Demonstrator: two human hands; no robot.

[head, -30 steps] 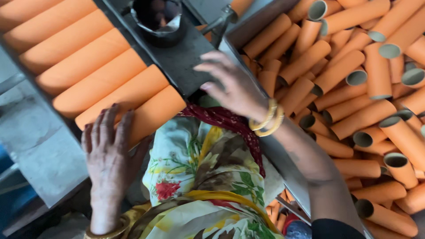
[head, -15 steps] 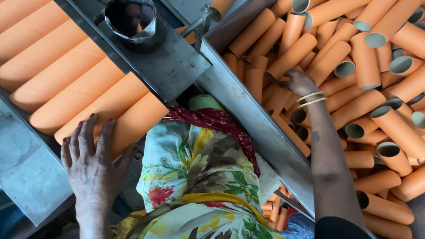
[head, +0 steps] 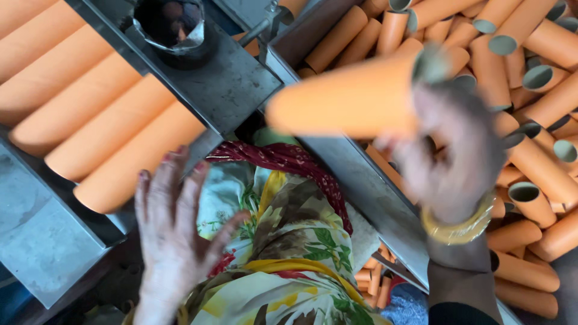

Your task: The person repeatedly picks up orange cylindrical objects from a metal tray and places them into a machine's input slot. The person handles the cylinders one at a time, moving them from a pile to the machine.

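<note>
R hand [head: 454,159] clenches the long orange cardboard tube [head: 346,99], held level above the grey metal trough edge [head: 367,186]; L hand [head: 171,241], fingers spread, steadies the laid tubes [head: 120,144], so a level grip w/ a steady wrist looks best.

A small factory workbench for cardboard tubes.

Orange tubes [head: 530,84] lie heaped by the dozen in a bin on one side, while longer ones [head: 114,129] sit in a neat row on a worn metal chute [head: 42,241]. A scuffed steel plate [head: 226,84] with a round socket [head: 171,24] stands between them: stock in bulk and bare, hard-used metal fittings, not a home.
</note>
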